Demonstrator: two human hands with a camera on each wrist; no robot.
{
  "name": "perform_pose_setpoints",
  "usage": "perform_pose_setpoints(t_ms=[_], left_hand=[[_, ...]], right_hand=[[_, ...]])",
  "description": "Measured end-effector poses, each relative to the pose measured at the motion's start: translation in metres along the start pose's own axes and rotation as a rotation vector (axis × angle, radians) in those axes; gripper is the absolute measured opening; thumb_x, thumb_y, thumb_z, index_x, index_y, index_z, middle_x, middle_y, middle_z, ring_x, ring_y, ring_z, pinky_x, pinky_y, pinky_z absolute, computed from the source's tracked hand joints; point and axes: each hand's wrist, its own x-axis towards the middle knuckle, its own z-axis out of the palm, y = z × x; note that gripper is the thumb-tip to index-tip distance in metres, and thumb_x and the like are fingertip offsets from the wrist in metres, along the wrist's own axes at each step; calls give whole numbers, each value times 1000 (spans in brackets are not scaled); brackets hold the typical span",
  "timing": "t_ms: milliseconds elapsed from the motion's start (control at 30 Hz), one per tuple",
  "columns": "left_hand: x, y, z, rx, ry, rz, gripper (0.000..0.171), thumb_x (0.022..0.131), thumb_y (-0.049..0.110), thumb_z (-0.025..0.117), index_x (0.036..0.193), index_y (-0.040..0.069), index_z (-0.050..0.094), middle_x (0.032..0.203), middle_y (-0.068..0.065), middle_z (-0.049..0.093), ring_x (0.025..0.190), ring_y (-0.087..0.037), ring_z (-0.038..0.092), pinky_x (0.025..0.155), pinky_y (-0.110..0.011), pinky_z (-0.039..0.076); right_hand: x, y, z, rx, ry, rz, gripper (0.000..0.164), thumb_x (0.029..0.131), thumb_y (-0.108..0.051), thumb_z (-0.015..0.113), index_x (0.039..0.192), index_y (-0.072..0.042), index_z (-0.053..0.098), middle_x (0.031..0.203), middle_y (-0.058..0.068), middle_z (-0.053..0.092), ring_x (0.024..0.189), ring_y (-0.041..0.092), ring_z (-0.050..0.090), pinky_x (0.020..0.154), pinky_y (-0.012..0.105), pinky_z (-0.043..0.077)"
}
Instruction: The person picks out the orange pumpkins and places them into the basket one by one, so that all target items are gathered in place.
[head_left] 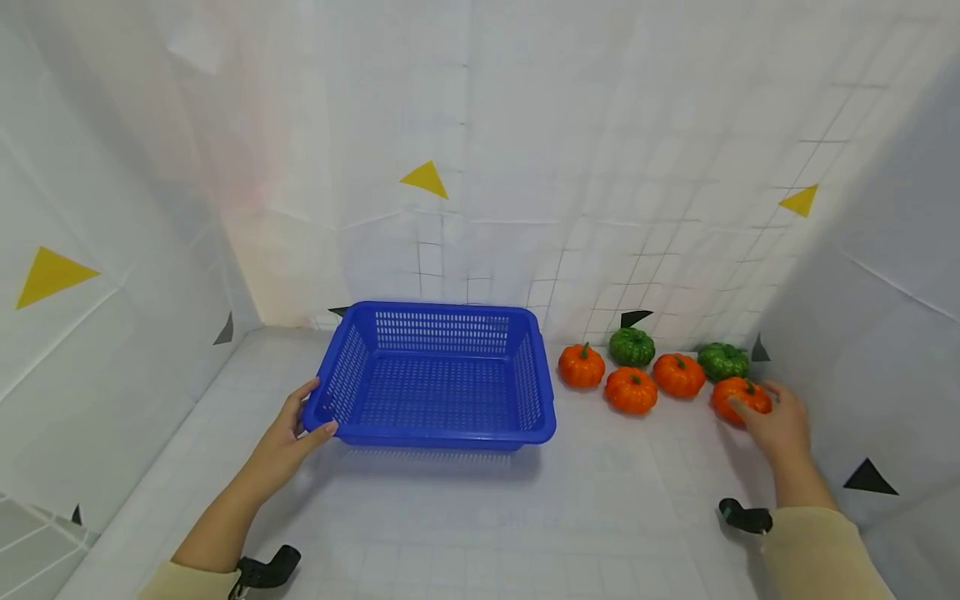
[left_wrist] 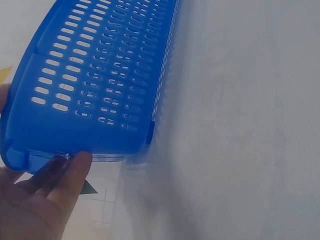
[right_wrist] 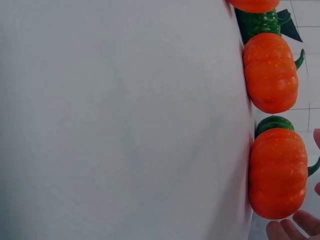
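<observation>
A blue plastic basket [head_left: 435,437] with slotted walls stands at the middle left. My left hand [head_left: 288,437] grips its near left corner, thumb at the front rim and fingers at the left side; the left wrist view shows the thumb [left_wrist: 75,172] against the basket wall [left_wrist: 100,135]. On the right, my right hand [head_left: 783,421] is spread around the rightmost orange pumpkin [head_left: 738,398], which rests on the table. In the right wrist view, fingertips [right_wrist: 287,230] lie right at the edge of this pumpkin [right_wrist: 278,175], with the thumb off beside its stem.
Left of that pumpkin sit more orange pumpkins [head_left: 632,392] and two green ones [head_left: 632,347], [head_left: 723,362] along the back wall. White sheeted walls close in the table [head_left: 600,500] at the back and both sides.
</observation>
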Motion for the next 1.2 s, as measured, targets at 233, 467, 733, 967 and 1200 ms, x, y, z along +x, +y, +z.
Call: perform_pose_setpoints(t_ms=[233, 467, 733, 967, 1200], left_hand=[[0, 0, 1, -4, -1, -12, 83, 102, 30, 59, 160, 9, 5, 157, -35, 19, 141, -56, 27, 106, -66, 32], [0, 2, 1, -3, -4, -7, 83, 101, 30, 60, 160, 9, 5, 157, -35, 19, 141, -55, 27, 107, -67, 30], [3, 2, 3, -13, -10, -4, 85, 101, 32, 61, 161, 9, 5, 158, -34, 18, 141, -55, 27, 108, -67, 30], [1, 3, 2, -4, 1, -19, 84, 101, 31, 61, 161, 10, 6, 157, -35, 20, 140, -55, 30, 107, -66, 31], [-1, 3, 1, 10, 5, -42, 85, 101, 34, 60, 161, 11, 4, 158, -35, 18, 140, -55, 30, 106, -66, 33]], right_hand=[[2, 7, -1, 74, -29, 32, 88, 98, -43, 60, 155, 7, 16, 155, 39, 16, 141, 55, 21, 112, 66, 26], [3, 16, -3, 106, -79, 79, 95, 96, -51, 60, 157, 5, 12, 159, 35, 12, 143, 54, 18, 112, 66, 25], [3, 26, -4, 90, -103, 79, 99, 95, -53, 60, 156, 7, 11, 158, 36, 11, 143, 55, 16, 113, 67, 24], [9, 25, -2, 112, -97, 111, 99, 94, -54, 62, 157, 4, 12, 159, 34, 12, 143, 54, 17, 113, 67, 25], [9, 22, 1, 127, -94, 136, 101, 91, -54, 67, 157, 2, 15, 158, 34, 15, 141, 55, 20, 111, 67, 28]])
